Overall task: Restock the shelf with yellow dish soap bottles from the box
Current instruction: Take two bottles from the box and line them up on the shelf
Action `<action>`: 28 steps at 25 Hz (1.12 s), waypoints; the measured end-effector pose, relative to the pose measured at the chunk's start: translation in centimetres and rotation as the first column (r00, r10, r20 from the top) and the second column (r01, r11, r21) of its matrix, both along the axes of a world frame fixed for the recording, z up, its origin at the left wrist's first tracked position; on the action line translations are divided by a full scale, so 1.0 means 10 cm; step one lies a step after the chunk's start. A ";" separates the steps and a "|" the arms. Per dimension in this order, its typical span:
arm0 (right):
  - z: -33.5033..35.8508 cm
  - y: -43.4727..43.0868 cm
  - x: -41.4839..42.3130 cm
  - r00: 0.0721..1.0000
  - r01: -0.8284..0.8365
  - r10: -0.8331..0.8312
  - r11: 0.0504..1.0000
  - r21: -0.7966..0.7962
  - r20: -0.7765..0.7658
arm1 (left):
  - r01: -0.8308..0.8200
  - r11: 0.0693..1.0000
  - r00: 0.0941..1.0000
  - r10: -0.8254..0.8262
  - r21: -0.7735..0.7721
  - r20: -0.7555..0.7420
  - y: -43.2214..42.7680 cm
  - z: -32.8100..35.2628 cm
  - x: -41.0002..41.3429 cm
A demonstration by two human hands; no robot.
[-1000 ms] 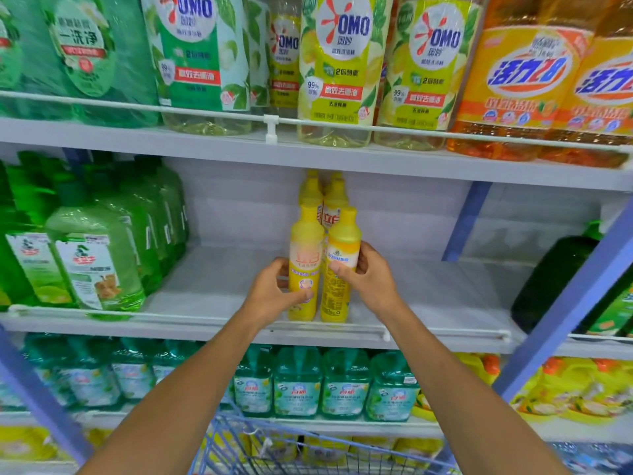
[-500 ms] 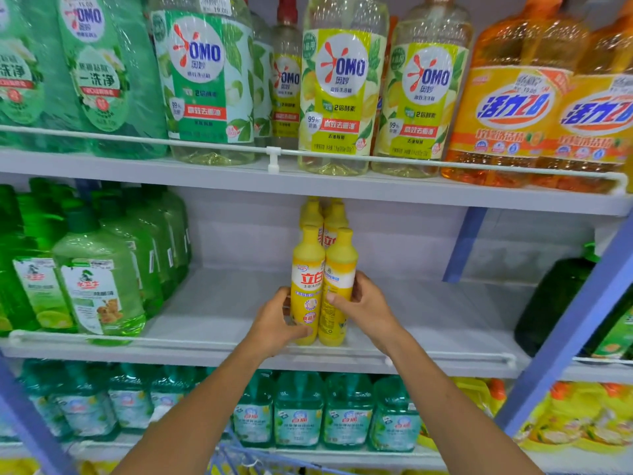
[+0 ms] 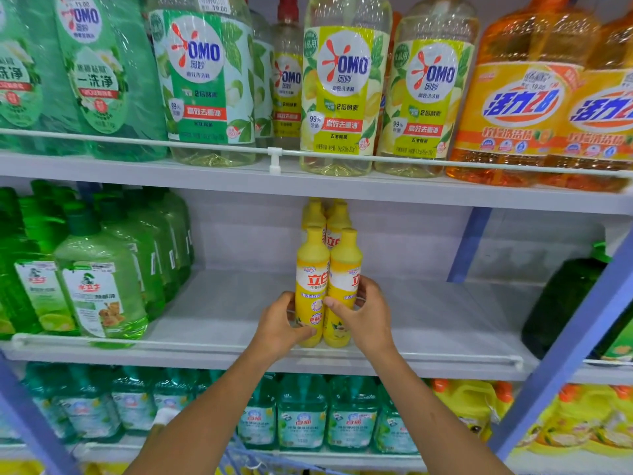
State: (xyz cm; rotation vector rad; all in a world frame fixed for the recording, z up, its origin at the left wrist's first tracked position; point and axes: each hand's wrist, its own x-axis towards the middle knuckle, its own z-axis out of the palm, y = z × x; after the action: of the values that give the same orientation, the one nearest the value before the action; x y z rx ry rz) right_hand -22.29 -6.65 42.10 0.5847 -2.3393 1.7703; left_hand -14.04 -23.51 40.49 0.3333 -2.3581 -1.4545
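Note:
Two yellow dish soap bottles stand side by side on the middle shelf (image 3: 219,313), just behind its front rail. My left hand (image 3: 279,323) grips the left yellow bottle (image 3: 311,269) low on its body. My right hand (image 3: 363,315) grips the right yellow bottle (image 3: 346,265) the same way. More yellow bottles (image 3: 325,217) stand in a row right behind them, mostly hidden. The box is not in view.
Green soap bottles (image 3: 99,289) fill the shelf's left end and a dark green bottle (image 3: 565,299) stands at the right. A white rail (image 3: 445,354) runs along the front edge. Large bottles fill the upper shelf (image 3: 205,173). A blue upright (image 3: 575,341) slants at the right.
Both hands have slid lower on the two front bottles, which now stand a little deeper behind the rail. The view has tilted upward.

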 end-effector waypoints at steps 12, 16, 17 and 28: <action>-0.11 -0.05 -0.10 0.993 0.098 -0.090 0.989 0.108 -0.073 | -0.063 0.997 0.997 0.065 0.044 -0.049 0.01 -0.03 -0.17; -0.20 0.04 -0.14 1.000 -0.018 0.022 0.983 0.182 -0.017 | -0.063 0.996 0.996 0.067 0.066 -0.060 0.00 0.00 -0.18; -0.23 0.08 -0.16 0.998 -0.067 0.067 0.978 0.195 0.010 | -0.073 0.995 0.995 0.077 0.069 -0.064 -0.01 0.01 -0.19; -0.21 -0.17 -0.29 0.995 0.097 -0.100 0.942 0.321 -0.007 | -0.109 0.990 0.989 0.117 0.087 -0.087 -0.08 -0.05 -0.44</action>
State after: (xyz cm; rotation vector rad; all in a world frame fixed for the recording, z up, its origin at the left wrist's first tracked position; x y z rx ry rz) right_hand -25.20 -8.30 40.01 0.4890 -2.6349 1.3609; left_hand -18.45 -24.33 39.97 0.4052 -2.1754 -1.4830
